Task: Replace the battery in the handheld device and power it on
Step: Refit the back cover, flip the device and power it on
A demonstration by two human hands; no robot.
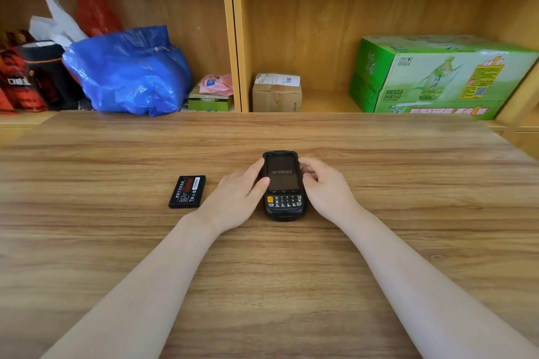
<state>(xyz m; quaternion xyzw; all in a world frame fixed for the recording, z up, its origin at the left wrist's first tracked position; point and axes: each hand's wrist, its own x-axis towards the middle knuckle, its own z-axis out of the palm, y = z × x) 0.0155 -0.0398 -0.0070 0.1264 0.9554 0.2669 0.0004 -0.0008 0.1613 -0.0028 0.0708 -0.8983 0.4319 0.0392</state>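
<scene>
Handheld device (283, 185) lying face up on a wooden table (116, 242), its screen showing "android".

2 bare hands are flanking it: the left hand (237, 198) is resting against its left edge, fingers loosely extended; the right hand (326, 185) is curling against its right edge. A loose black battery (187, 191) is lying just left, apart from both hands.

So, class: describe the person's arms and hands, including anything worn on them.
Both forearms are bare, with no sleeve in view. The left hand and right hand wear no gloves, and no watch, bracelet or ring is visible. The nails look short and unpainted.
</scene>
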